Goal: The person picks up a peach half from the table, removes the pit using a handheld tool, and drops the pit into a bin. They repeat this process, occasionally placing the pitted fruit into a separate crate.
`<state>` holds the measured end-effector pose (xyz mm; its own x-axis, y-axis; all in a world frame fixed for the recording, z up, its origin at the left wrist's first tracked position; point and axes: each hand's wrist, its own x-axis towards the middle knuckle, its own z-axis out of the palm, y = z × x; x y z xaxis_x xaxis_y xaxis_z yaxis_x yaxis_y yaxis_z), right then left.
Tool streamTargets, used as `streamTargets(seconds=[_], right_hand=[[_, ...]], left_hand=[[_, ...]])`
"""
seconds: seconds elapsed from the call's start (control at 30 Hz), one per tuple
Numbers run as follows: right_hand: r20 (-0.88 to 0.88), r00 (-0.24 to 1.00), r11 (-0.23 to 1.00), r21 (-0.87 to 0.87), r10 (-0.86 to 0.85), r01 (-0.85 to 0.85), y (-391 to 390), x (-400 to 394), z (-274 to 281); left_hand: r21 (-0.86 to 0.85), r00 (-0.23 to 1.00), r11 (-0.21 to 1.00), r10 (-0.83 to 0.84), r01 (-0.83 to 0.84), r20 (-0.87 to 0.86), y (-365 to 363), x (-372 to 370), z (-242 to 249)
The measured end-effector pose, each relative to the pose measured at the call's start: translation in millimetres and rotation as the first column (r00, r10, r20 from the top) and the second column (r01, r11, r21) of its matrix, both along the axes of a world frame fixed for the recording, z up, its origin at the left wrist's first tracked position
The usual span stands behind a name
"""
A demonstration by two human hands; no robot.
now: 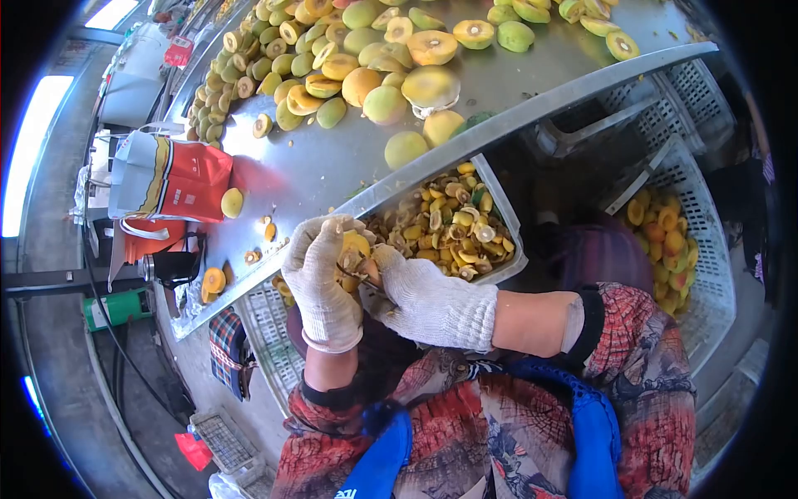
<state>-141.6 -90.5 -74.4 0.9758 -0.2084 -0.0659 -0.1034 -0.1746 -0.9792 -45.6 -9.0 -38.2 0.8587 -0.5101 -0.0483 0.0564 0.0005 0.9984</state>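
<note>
Yellow fruit (356, 244) is being held between the gloved hands, ahead of the torso; its long axis is being hidden by the fingers, cannot tell it. Fruit is being cupped by the curled left hand (322, 279); a thin dark tool (352, 273), perhaps a blade, is being gripped in the nearly closed right hand (432, 301), right beside it. Forward room is being bounded by the table edge (582, 94); open space is being left rightward, over the crate (507, 208) of cut pieces (461, 229).

One gloved left hand (322, 279), one gloved right hand (436, 301), one bench (582, 94), one plaid bag (229, 353) at left, one green container (120, 308) farther left; fruits (362, 86) on the bench are too many to count.
</note>
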Motion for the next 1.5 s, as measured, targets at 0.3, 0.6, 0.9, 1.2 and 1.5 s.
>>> streamTargets(seconds=[0.3, 0.6, 0.9, 1.2, 1.5], right_hand=[[0.126, 0.992, 0.999, 0.034, 0.011, -0.016, 2.1, 3.1, -8.5], [0.014, 0.994, 0.993, 0.041, 0.109, -0.110, -3.2, -2.0, 0.5], [0.084, 0.996, 0.999, -0.007, -0.033, 0.034, -5.5, 0.9, 0.0], [0.088, 0.996, 0.999, 0.051, 0.014, -0.018, 1.3, -7.9, 3.5], [-0.005, 0.989, 0.981, 0.128, 0.145, -0.143, 7.7, -3.7, -8.2]], left_hand=[[0.023, 0.981, 0.994, 0.105, -0.110, 0.160, -0.1, -3.7, -4.1], [0.037, 0.979, 0.996, 0.073, -0.082, 0.190, 7.6, -5.2, -5.8], [-0.112, 0.996, 0.991, 0.063, -0.070, -0.066, -4.2, -3.5, 4.5], [-0.049, 0.992, 0.998, 0.049, -0.044, 0.113, 4.5, -15.6, -1.8], [-0.006, 0.948, 0.999, 0.044, -0.044, 0.316, 6.0, -12.0, -18.2]])
